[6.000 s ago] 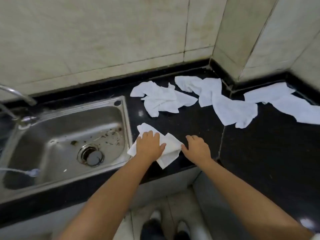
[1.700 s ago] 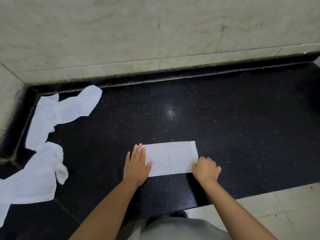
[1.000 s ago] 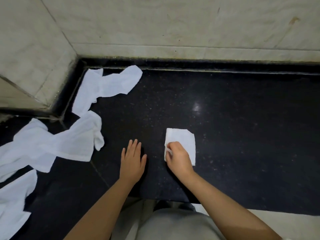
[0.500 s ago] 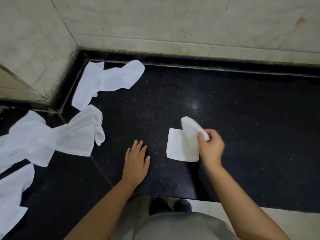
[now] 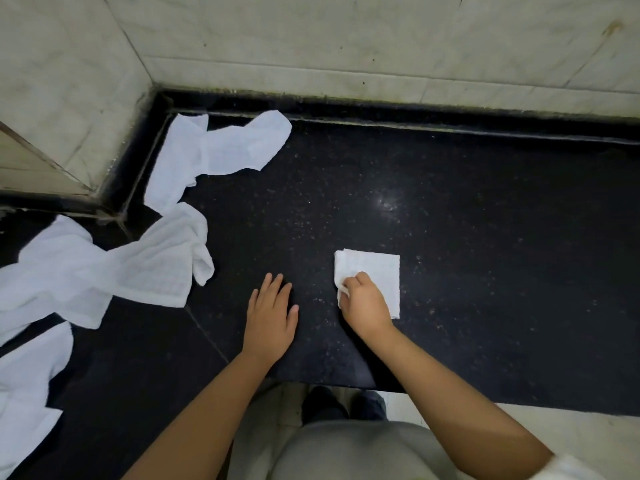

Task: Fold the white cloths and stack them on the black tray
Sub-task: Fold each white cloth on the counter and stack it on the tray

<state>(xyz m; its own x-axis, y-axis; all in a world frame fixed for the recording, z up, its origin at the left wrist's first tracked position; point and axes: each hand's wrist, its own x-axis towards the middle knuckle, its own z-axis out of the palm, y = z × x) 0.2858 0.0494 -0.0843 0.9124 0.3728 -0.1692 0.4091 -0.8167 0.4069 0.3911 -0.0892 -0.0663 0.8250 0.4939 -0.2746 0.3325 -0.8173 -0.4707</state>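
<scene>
A small folded white cloth point(image 5: 375, 271) lies flat on the black speckled counter point(image 5: 467, 237). My right hand point(image 5: 363, 304) sits on its near left part, fingers curled and pinching its left edge. To the left of it, my left hand point(image 5: 272, 313) rests flat on the bare counter with straight fingers, holding nothing. Three unfolded white cloths lie crumpled at the left: one point(image 5: 214, 157) near the wall corner, one point(image 5: 104, 275) in the middle left, one point(image 5: 27, 386) at the left edge. No black tray is in view.
Pale tiled walls point(image 5: 346, 46) close the counter at the back and at the left corner. The counter's front edge point(image 5: 346, 384) runs just below my hands, with floor tiles and my shoes point(image 5: 343, 405) beneath.
Half a second ago my right hand held a flap of the cloth lifted to the right; now the flap is laid over and the cloth is a flat square. My left hand stayed in place.
</scene>
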